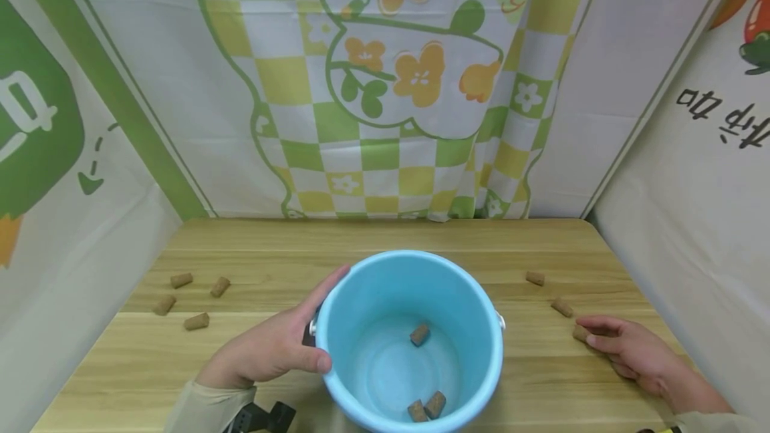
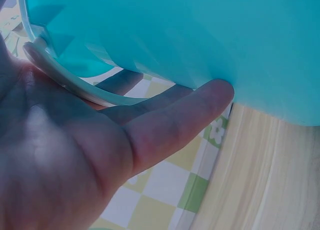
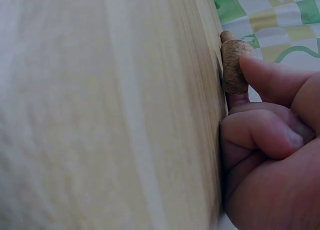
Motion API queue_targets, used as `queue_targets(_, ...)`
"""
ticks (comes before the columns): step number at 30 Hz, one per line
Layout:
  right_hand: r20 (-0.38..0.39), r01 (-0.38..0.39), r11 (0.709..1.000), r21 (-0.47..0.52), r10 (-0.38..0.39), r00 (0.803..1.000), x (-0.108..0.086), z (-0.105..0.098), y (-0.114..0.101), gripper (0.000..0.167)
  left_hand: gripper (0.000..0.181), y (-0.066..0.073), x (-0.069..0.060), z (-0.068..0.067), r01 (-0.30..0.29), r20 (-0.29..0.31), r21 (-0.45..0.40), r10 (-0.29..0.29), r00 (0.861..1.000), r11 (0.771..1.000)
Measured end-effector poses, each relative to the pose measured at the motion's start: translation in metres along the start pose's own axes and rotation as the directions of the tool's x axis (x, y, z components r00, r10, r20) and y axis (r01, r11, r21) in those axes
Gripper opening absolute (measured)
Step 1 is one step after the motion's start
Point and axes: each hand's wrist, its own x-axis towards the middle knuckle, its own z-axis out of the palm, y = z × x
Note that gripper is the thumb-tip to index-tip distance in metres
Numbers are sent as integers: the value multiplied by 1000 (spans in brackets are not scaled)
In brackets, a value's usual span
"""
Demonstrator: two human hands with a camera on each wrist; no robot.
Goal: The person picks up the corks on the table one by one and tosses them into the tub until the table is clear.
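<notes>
A light blue bucket stands upright on the table, with three corks inside; one cork lies apart from the other two. My left hand rests against the bucket's left side, thumb near the rim. In the left wrist view its extended fingers touch the outer wall, and the bucket's handle passes by the palm. At the right, my right hand pinches a cork between thumb and forefinger, at the tabletop. Its other fingers are curled under.
Two loose corks, a farther cork and a nearer cork, lie between the bucket and right hand. Several more, including a cork, are scattered at the left of the wooden table. Printed curtains border the back.
</notes>
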Motion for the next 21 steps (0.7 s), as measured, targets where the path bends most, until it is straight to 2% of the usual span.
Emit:
queue_targets(7, 44, 39, 996, 76, -42, 998, -2, -1, 1, 26, 111, 0, 0, -1, -4, 0, 23, 4, 1000, 1000)
queue_targets(15, 95, 54, 972, 230, -77, 992, -2, -2, 2, 29, 111, 3, 0, -1, 15, -10, 65, -15, 1000, 998)
queue_targets(21, 108, 31, 962, 270, -62, 992, -2, -1, -2, 28, 111, 2, 0, -1, 17, -11, 66, -17, 1000, 998)
